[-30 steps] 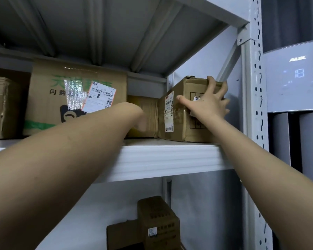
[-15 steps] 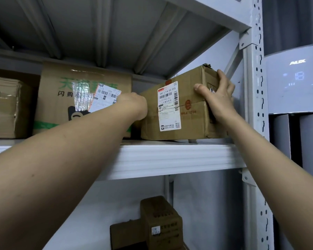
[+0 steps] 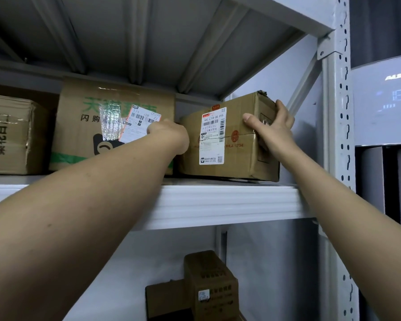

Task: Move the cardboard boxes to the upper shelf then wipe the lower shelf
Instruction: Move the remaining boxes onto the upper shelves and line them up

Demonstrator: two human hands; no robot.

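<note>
Matt brown cardboard box [image 3: 236, 158] with glossy paper label [image 3: 212, 135]; smooth grey painted-metal shelf [image 3: 218, 205].

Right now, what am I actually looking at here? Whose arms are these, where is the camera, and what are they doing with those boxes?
There is no machine here: these are a person's two bare arms, seen from a camera worn on their head, looking forward at a metal rack. The right hand grips the right end of a labelled box on the upper shelf. The left hand reaches to that box's left end; its fingers are hidden behind the wrist. Beside it stand a big box with green print and another box at the far left. Two small boxes wait on the lower shelf.
</note>
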